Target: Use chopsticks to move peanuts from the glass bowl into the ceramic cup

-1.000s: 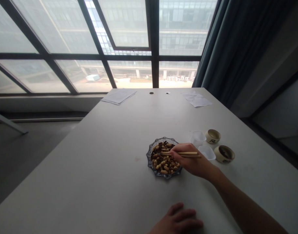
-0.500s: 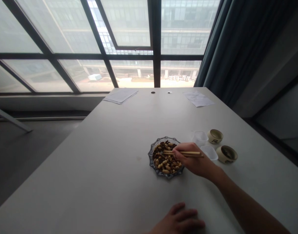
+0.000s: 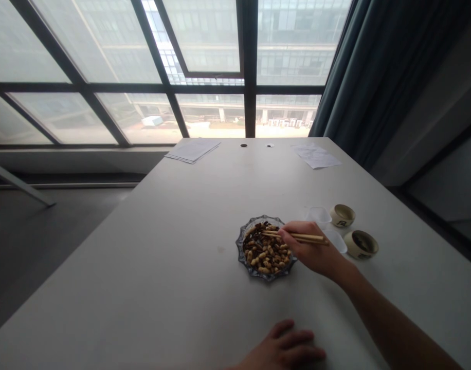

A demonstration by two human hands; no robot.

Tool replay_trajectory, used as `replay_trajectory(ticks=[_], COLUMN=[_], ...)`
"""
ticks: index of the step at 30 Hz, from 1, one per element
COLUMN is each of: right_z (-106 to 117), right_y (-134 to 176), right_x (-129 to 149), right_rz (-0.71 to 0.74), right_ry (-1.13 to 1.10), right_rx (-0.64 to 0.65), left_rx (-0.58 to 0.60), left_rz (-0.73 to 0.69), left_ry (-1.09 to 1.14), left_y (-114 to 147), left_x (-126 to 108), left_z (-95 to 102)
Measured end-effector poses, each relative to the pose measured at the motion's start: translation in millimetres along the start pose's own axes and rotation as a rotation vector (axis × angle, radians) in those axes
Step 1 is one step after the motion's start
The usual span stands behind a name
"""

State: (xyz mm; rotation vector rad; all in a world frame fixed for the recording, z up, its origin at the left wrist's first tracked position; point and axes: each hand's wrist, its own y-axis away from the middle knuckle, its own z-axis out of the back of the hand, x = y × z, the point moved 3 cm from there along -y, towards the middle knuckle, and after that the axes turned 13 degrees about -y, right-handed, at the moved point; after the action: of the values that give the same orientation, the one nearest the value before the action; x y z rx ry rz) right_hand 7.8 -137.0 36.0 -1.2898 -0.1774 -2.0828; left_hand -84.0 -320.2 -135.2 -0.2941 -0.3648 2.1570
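Observation:
My right hand (image 3: 310, 249) is closed around a pair of wooden chopsticks (image 3: 307, 238). Their tips reach over the far part of a scalloped glass bowl (image 3: 240, 257). Peanuts in their shells (image 3: 264, 255) fill the near side of the bowl, and small dark pieces, perhaps seeds (image 3: 254, 234), lie toward the far left. Whether the tips pinch anything is too small to tell. Nearer to me, my left hand (image 3: 285, 347) rests on the white table with fingers spread, holding nothing and apart from the bowl.
Right of the bowl stand two clear plastic tubs, the far tub (image 3: 319, 217) and the near tub (image 3: 337, 240), partly behind my right hand. Beside them are two cream ceramic cups, a far cup (image 3: 342, 216) and a near cup (image 3: 361, 244). Papers (image 3: 193, 150) lie at the table's far end.
My right hand and the chopsticks have shifted slightly away from me and to the right, their tips now nearer the bowl's far rim. My left hand stays in place.

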Motion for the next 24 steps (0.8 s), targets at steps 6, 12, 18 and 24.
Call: replay_trajectory(ticks=[6,12,18,24], right_z=[-1.0,-7.7,-2.7,8.1], right_y=[-0.4,2.1,-2.8,1.6], right_x=[1.4,-0.8,-4.5,-1.6], right_rz=[0.024,-0.050,0.045,-0.011], right_ry=[-0.040,-0.116,-0.091,0.092], right_rx=[0.002,0.159,0.027,-0.057], left_rx=[0.005,-0.049,-0.003,-0.006], left_rz=[0.030,0.040,0.048,0.040], left_ry=[0.064,0.090,0.078,0.058], left_y=[2.7,2.4,3.3,2.5], left_x=[0.6,0.4,0.2,-0.5], left_z=[-7.8,-4.8,-8.2,-10.1])
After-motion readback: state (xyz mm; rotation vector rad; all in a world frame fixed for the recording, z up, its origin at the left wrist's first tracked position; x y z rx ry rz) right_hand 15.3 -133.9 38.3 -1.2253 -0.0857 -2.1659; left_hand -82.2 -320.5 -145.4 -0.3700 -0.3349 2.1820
